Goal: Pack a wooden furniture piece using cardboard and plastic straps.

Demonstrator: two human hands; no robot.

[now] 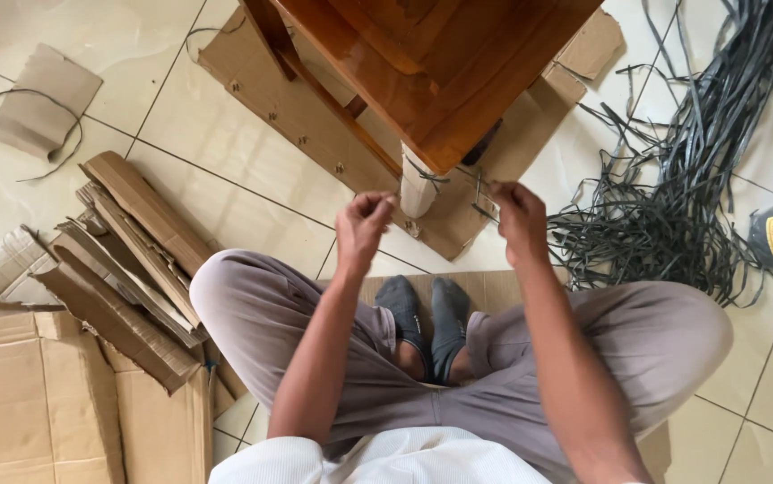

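Person sits cross-legged on the tile floor (252, 206), facing the corner of a wooden table (440, 81). The table leg (418, 188) is wrapped in pale cardboard, with a dark strap (428, 176) tied round it. Left hand (364, 224) is closed, pinching one strap end just left of the leg; right hand (519, 215) pinches the other end to the right of it. The strap looks thin, light and springy (probably slick plastic), so best gripped near the knot. The strap ends inside the fingers are hard to make out. A heap of loose straps (673, 197) lies well right of the leg, folded cardboard (135, 260) well left. The table top is cut off.
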